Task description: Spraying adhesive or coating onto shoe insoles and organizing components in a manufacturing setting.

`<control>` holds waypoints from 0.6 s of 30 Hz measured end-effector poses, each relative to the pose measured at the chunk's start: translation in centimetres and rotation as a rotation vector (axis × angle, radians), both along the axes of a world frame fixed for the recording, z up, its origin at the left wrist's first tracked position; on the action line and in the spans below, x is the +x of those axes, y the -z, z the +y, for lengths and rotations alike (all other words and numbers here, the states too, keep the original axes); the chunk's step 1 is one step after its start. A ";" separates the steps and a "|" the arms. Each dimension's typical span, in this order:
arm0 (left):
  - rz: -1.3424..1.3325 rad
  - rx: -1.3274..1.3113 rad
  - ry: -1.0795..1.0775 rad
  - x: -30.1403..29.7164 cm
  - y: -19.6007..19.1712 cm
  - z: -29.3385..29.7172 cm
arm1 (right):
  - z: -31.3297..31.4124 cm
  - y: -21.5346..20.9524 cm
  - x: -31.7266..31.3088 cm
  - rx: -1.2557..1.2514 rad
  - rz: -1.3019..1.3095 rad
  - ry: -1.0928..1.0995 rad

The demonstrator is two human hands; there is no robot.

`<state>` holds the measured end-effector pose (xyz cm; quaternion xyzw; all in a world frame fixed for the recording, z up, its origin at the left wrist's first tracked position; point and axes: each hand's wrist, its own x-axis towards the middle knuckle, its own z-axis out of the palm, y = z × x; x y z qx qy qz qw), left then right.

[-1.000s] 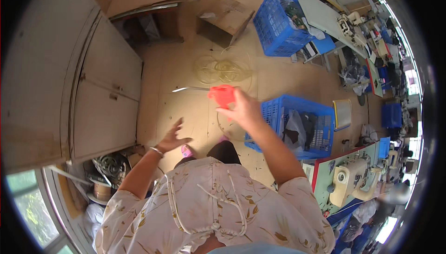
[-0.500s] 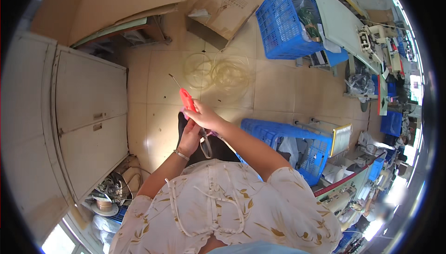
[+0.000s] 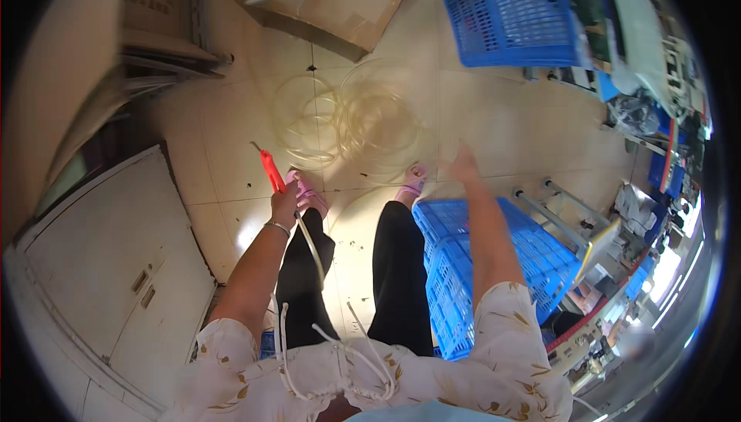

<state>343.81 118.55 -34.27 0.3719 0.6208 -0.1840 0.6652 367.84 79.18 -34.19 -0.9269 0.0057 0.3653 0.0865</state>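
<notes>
A red air blow gun (image 3: 272, 172) with a thin metal nozzle is in my left hand (image 3: 284, 199), fingers wrapped round its grip. A pale tube (image 3: 311, 249) trails from below that hand toward my body. My right hand (image 3: 463, 166), blurred by motion, is held out to the right with fingers apart and nothing visible in it. Beyond my feet, a clear yellowish hose (image 3: 363, 122) lies in loose coils on the tiled floor.
An upturned-looking blue plastic crate (image 3: 451, 267) stands by my right leg, under my right forearm. Another blue crate (image 3: 509, 13) is at the far right. A cardboard box (image 3: 332, 13) sits beyond the coils. A white cabinet (image 3: 116, 260) is on the left.
My right hand has come off the air blow gun and swung out to the right. My left hand has carried the gun left. The view has shifted, bringing both feet into sight.
</notes>
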 end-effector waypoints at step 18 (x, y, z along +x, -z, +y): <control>-0.109 0.143 0.243 3.4 22.1 0.1 | 18.7 22.8 0.5 0.512 0.315 0.026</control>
